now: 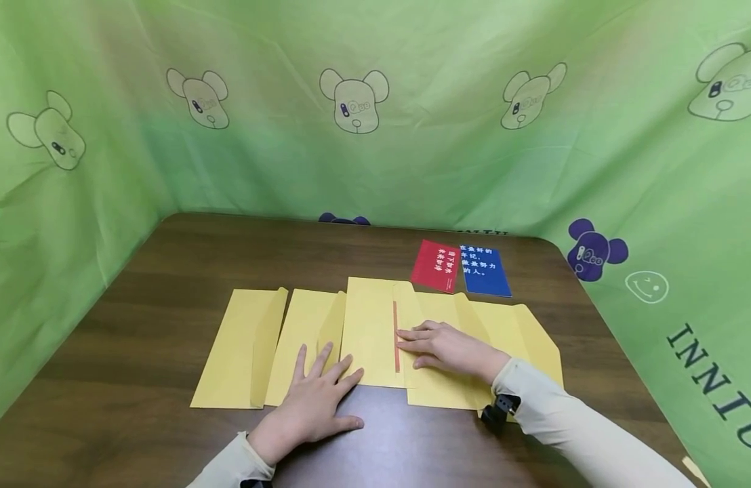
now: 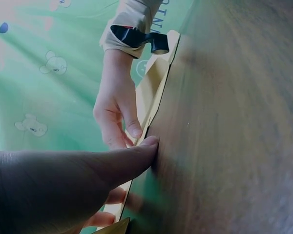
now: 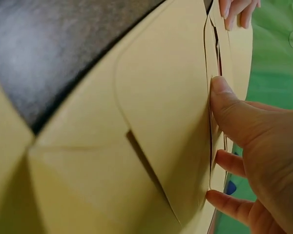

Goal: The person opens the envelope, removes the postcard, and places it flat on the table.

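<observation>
Several yellow paper envelopes lie in an overlapping row on the wooden table. The middle envelope (image 1: pixel 369 325) sits slightly farther forward than its neighbours, with a thin red strip (image 1: pixel 396 315) running along its flap side. My left hand (image 1: pixel 308 407) lies spread out, fingertips on the lower edge of the middle envelope and the second envelope (image 1: pixel 302 339), the thumb on the table. Reaching in from the right, my right hand (image 1: pixel 449 347) rests with extended fingers at the red strip. In the right wrist view its thumb (image 3: pixel 224 97) lies along the envelope edges.
Behind the row lie a red card (image 1: pixel 436 266) and a blue card (image 1: pixel 485 271), both with white writing. The leftmost envelope (image 1: pixel 229 352) has a folded flap on its right side. A green patterned curtain (image 1: pixel 351 169) surrounds the back and sides of the table (image 1: pixel 137 325).
</observation>
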`<state>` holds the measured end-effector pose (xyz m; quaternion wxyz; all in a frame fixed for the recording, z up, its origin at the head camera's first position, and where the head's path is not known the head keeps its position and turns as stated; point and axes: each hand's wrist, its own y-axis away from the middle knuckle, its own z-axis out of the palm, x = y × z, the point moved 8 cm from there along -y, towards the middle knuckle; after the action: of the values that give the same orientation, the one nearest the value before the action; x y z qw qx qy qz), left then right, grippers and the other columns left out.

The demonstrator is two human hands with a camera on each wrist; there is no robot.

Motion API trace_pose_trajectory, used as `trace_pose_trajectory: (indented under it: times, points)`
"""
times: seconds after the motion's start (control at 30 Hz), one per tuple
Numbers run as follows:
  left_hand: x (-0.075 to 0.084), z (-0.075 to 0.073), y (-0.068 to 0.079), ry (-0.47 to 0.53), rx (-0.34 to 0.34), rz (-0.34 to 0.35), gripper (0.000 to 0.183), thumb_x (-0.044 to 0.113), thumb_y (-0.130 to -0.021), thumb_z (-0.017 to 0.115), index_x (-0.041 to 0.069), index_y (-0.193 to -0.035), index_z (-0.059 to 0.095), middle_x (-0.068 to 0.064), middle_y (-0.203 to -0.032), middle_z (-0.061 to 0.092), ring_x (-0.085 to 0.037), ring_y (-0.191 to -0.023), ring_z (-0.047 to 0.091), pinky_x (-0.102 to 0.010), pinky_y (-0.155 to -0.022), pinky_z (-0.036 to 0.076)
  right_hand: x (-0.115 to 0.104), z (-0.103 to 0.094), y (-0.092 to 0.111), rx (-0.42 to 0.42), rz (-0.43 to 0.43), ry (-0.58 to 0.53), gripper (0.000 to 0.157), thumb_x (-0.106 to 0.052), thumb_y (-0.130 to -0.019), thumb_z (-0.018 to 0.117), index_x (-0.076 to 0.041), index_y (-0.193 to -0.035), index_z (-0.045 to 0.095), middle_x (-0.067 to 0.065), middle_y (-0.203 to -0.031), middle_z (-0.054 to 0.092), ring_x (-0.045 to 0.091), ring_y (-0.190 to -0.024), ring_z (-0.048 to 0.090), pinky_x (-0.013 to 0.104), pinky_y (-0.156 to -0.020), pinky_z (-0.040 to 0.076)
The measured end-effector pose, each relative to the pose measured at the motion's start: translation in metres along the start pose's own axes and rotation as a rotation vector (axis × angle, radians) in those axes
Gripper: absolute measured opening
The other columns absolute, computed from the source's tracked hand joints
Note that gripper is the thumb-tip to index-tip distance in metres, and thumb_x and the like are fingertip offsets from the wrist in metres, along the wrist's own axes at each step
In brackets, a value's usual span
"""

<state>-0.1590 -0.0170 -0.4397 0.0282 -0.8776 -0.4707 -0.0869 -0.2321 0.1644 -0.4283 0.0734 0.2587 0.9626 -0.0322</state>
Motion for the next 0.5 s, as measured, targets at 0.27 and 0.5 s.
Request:
trace_pose_trajectory:
  times: [0.27, 0.5]
  points:
    - [0.0004, -0.0004, -0.0009, -0.012, -0.002, -0.003, 0.073, 0.063, -0.086, 0.063, 0.021, -0.145, 0.054, -0.005, -0.151, 0.046, -0.04, -0.146, 0.024, -0.07, -0.111, 0.01, 0.0004, 0.0023, -0.0006, -0.031, -0.016, 0.022, 0.052, -0.029, -0.096, 0.067, -0.016, -0.144, 0.055, 0.005, -0.15, 0.048, 0.021, -0.112, 0.055, 0.04, -0.089, 0.047]
    - [0.0, 0.0016, 0.0006, -0.009, -0.017, -0.004, 0.074, 0.065, -0.086, 0.062, 0.022, -0.146, 0.053, -0.004, -0.151, 0.046, -0.04, -0.146, 0.024, -0.07, -0.111, 0.009, -0.0033, 0.0023, 0.0019, 0.014, -0.024, 0.017, 0.048, -0.026, -0.093, 0.07, -0.014, -0.138, 0.061, 0.006, -0.144, 0.055, 0.027, -0.116, 0.056, 0.045, -0.092, 0.049]
